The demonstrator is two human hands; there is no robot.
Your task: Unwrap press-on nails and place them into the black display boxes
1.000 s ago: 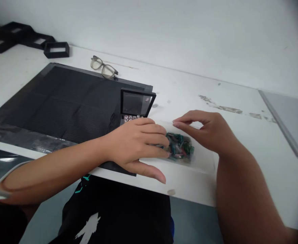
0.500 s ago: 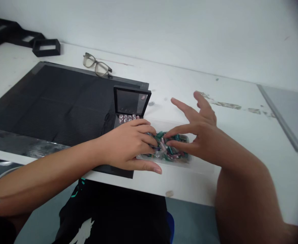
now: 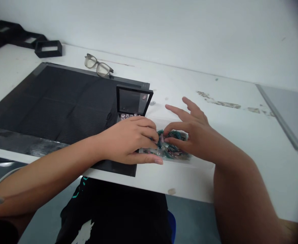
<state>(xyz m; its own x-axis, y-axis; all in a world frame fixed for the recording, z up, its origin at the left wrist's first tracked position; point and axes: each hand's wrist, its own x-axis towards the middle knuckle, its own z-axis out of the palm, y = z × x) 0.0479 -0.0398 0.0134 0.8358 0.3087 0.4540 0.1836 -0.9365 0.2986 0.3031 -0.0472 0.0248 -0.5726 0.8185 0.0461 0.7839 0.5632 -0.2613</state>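
Note:
A clear shallow container (image 3: 189,160) holds a heap of small glossy pieces, teal, green and pinkish, some seemingly in clear wrap. My left hand (image 3: 133,140) lies palm down over its left end, fingers slightly spread and bent onto the pieces, thumb stretched along the near side. From the right, my right hand (image 3: 189,130) reaches in with index finger and thumb close together at a small pinkish piece (image 3: 162,138); its other fingers are raised and spread. Beyond my left hand stands a black box (image 3: 135,100) with its windowed lid up. Shiny patterned pinkish pieces (image 3: 128,116) show in a row inside, partly hidden.
A large black ribbed mat (image 3: 62,101) covers the table's left side, with eyeglasses (image 3: 97,65) at its far edge. Black rectangular frames (image 3: 48,49) stand at the back left. A small pale piece (image 3: 171,191) lies near the front edge. A wall closes the back.
My right hand has shifted slightly left, its index finger and thumb coming closer together at the pinkish piece. My left hand stays over the container. The view has shifted a little.

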